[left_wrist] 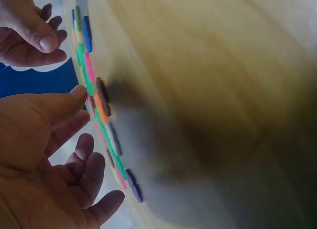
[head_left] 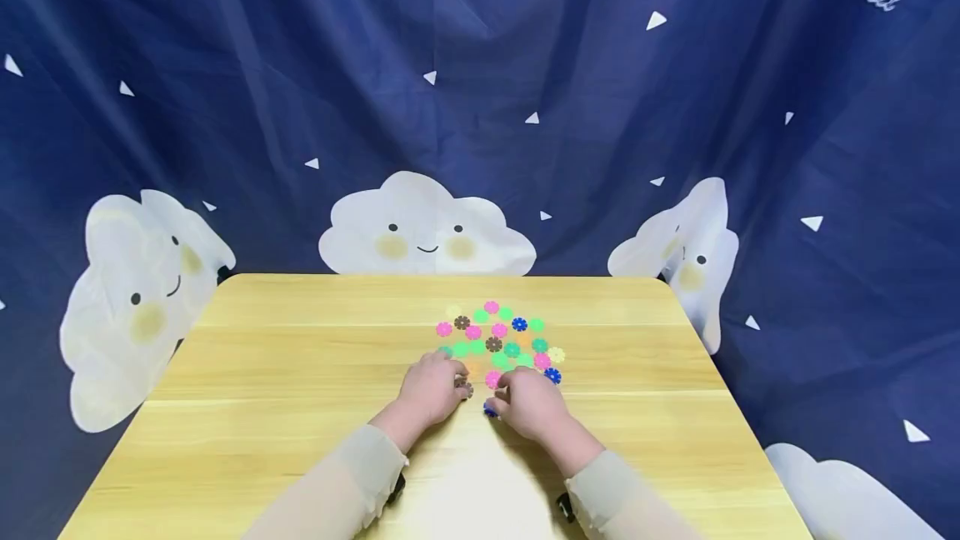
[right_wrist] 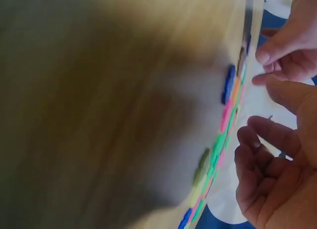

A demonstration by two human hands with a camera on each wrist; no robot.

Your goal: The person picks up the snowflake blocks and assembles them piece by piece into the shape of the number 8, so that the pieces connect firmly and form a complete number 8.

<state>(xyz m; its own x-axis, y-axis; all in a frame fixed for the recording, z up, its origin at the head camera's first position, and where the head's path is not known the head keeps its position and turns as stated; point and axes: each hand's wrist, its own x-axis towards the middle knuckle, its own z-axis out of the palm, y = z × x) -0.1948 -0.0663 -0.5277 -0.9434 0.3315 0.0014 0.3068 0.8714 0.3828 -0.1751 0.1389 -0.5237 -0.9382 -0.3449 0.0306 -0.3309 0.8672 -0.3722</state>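
Flat notched plastic discs in several colours lie spread on the wooden table. My left hand (head_left: 431,390) is at their near left edge, fingertips beside a brown disc (head_left: 467,391). In the left wrist view its thumb and fingers are loosely bent and apart, with nothing seen between them; the brown disc (left_wrist: 103,96) lies on the tabletop. Across a small gap, my right hand (head_left: 534,403) hovers with its fingertips by a blue disc (head_left: 491,410). The right wrist view shows its thumb and forefinger parted, and the blue disc (right_wrist: 228,84) on the table.
Past the hands, pink discs (head_left: 491,307), green discs (head_left: 477,347) and another blue disc (head_left: 520,324) lie close together. The wooden table (head_left: 300,357) reaches back to a dark blue curtain (head_left: 480,107) printed with clouds and triangles.
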